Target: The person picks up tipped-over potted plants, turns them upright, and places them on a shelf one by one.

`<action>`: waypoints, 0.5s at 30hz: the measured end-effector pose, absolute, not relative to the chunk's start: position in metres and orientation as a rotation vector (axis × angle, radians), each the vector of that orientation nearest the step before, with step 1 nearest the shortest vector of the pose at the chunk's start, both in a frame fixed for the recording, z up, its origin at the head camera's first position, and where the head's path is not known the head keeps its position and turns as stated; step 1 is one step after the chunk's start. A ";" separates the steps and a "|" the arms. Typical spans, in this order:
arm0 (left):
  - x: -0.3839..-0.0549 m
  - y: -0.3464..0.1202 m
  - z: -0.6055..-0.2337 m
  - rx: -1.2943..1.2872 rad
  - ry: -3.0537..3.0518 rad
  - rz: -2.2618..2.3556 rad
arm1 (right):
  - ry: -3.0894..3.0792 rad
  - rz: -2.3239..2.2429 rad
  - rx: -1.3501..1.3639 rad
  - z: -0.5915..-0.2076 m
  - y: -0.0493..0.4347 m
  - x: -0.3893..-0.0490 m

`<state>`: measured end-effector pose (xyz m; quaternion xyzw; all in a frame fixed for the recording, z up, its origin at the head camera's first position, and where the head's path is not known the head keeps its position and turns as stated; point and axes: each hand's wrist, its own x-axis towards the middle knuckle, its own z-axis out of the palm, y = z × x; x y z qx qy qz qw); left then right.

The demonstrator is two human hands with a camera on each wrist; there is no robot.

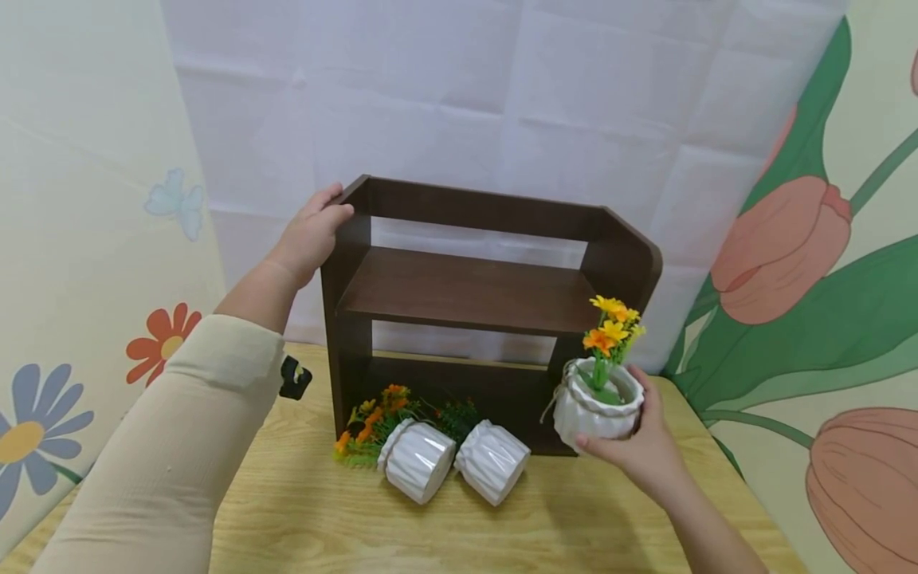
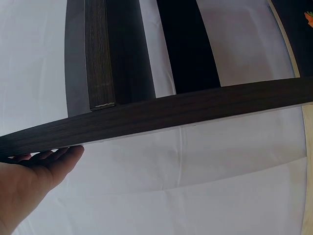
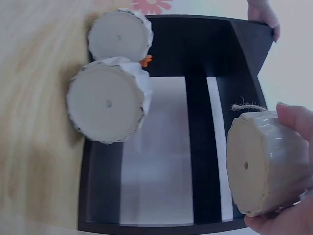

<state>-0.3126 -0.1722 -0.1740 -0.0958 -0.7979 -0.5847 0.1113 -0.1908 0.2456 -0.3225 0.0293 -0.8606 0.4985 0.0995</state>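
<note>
At dark-brown shelf, left fingers clasp side edge; right fingers curl round glossy, ribbed white pot.

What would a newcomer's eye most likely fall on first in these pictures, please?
Probably the bright yellow and orange flowers in the white pot that the right hand holds before the shelf's right end. Next would come the dark brown shelf itself, mid-view, with the left hand at its upper left edge. Two more white pots lie tipped on the wooden table.
</note>
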 end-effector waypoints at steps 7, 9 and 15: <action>-0.311 -0.172 -0.173 -0.267 -2.363 -1.665 | -2.566 1.464 0.117 -0.304 0.242 -0.192; -0.311 -0.172 -0.172 -0.266 -2.368 -1.656 | -2.560 1.456 0.130 -0.300 0.241 -0.192; -0.312 -0.172 -0.172 -0.268 -2.370 -1.670 | -2.538 1.452 0.149 -0.288 0.238 -0.193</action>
